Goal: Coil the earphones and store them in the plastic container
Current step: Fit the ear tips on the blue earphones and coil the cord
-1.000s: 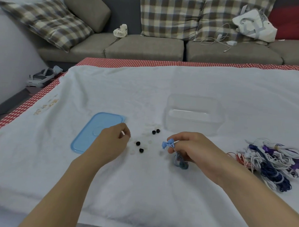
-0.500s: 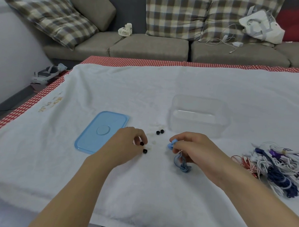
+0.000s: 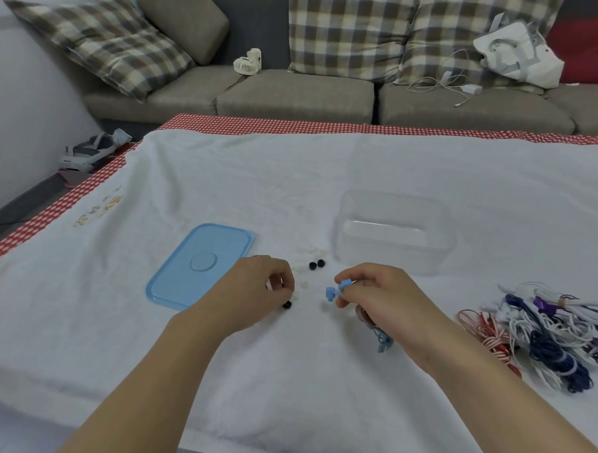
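Note:
My right hand pinches the blue earphones by their earbud end; the rest of the blue cord hangs out below my palm onto the cloth. My left hand has its fingers curled around a small black ear tip, with another black ear tip lying just under the fingertips. The clear plastic container stands open and empty just beyond my right hand. Its blue lid lies flat to the left of my left hand.
Two more black ear tips and several white ones are scattered between lid and container. A pile of tangled earphones in white, navy, purple and red lies at the right. A sofa stands behind the table.
My left hand moved right from the lid's edge to the black ear tips and closed its fingers on one. My right hand stayed in place with the blue earphones.

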`<action>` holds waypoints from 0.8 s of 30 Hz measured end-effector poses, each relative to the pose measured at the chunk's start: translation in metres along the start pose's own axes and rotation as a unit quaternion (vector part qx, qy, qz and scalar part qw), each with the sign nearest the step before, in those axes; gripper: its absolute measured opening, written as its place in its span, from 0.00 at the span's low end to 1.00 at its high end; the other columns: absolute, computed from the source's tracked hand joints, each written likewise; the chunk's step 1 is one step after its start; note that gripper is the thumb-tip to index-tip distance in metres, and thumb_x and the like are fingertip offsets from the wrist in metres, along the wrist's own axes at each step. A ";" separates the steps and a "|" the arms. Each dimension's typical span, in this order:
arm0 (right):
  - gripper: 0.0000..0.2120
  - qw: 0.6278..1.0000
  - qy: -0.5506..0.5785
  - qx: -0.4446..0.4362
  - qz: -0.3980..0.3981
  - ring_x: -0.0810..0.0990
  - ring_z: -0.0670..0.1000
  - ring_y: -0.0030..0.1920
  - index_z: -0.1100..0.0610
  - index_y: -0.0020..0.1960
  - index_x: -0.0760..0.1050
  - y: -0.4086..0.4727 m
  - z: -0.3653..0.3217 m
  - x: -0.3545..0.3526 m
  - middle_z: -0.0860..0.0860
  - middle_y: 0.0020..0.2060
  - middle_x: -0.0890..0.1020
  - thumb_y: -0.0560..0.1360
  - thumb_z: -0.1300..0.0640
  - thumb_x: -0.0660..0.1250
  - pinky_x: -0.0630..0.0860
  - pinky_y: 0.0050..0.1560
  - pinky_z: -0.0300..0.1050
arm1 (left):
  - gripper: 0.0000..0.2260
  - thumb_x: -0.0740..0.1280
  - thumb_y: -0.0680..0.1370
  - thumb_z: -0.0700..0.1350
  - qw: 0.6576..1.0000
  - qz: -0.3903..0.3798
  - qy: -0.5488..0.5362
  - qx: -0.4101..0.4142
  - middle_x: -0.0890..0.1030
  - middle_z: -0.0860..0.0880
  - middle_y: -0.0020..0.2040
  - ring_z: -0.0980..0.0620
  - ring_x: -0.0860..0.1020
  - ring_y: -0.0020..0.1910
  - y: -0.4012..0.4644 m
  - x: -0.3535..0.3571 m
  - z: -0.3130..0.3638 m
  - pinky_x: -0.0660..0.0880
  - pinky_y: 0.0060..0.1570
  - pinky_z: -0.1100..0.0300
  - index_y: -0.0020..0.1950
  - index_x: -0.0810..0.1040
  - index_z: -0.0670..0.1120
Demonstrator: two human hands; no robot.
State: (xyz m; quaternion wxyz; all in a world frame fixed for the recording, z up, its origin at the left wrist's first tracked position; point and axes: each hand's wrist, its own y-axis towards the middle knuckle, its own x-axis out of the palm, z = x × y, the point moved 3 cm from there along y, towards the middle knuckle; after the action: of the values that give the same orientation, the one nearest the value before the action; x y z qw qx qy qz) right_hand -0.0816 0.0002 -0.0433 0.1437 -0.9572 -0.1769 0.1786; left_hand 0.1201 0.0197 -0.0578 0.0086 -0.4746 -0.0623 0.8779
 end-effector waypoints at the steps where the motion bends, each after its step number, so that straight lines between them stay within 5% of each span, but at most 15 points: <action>1: 0.09 1.000 -0.001 -0.003 0.003 0.71 0.49 0.28 0.52 0.50 0.81 0.001 0.000 0.000 0.54 0.42 0.86 0.75 0.64 0.66 0.69 0.35 0.43 | 0.05 0.68 0.78 0.43 1.000 0.004 -0.003 -0.003 0.80 0.58 0.43 0.58 0.74 0.34 0.000 -0.002 -0.001 0.71 0.34 0.68 0.45 0.80 0.53; 9: 0.07 1.000 -0.009 -0.009 0.007 0.72 0.46 0.26 0.52 0.51 0.80 0.003 0.000 0.002 0.46 0.38 0.87 0.76 0.59 0.65 0.68 0.34 0.40 | 0.08 0.64 0.79 0.40 0.999 0.027 -0.009 -0.024 0.78 0.58 0.42 0.57 0.73 0.34 -0.003 -0.012 -0.014 0.69 0.30 0.71 0.47 0.79 0.51; 14: 0.08 0.999 -0.038 -0.022 0.027 0.73 0.48 0.29 0.49 0.50 0.79 0.006 0.001 0.005 0.44 0.38 0.86 0.76 0.59 0.63 0.71 0.34 0.46 | 0.08 0.62 0.82 0.42 0.997 0.069 -0.015 -0.032 0.78 0.54 0.50 0.52 0.77 0.39 0.007 -0.010 -0.014 0.75 0.39 0.59 0.57 0.78 0.52; 20: 0.07 0.995 -0.071 -0.048 0.049 0.73 0.34 0.24 0.51 0.50 0.78 0.008 0.001 0.004 0.46 0.39 0.86 0.78 0.60 0.63 0.66 0.28 0.33 | 0.14 0.63 0.83 0.49 0.995 0.093 0.029 0.013 0.75 0.55 0.61 0.61 0.73 0.39 0.028 0.007 0.004 0.71 0.45 0.61 0.69 0.75 0.55; 24: 0.07 0.994 -0.078 -0.044 0.060 0.74 0.38 0.28 0.51 0.49 0.78 0.007 0.004 0.000 0.46 0.39 0.86 0.78 0.60 0.63 0.69 0.34 0.38 | 0.17 0.62 0.84 0.48 0.993 0.103 0.056 0.026 0.72 0.53 0.68 0.52 0.76 0.57 0.044 0.013 0.017 0.73 0.52 0.59 0.73 0.74 0.53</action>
State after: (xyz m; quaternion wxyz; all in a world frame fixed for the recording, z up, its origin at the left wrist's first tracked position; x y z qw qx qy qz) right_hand -0.0807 -0.0053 -0.0493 0.0767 -0.9546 -0.1371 0.2529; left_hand 0.1008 -0.0251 -0.0651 -0.0662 -0.5269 0.0104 0.8473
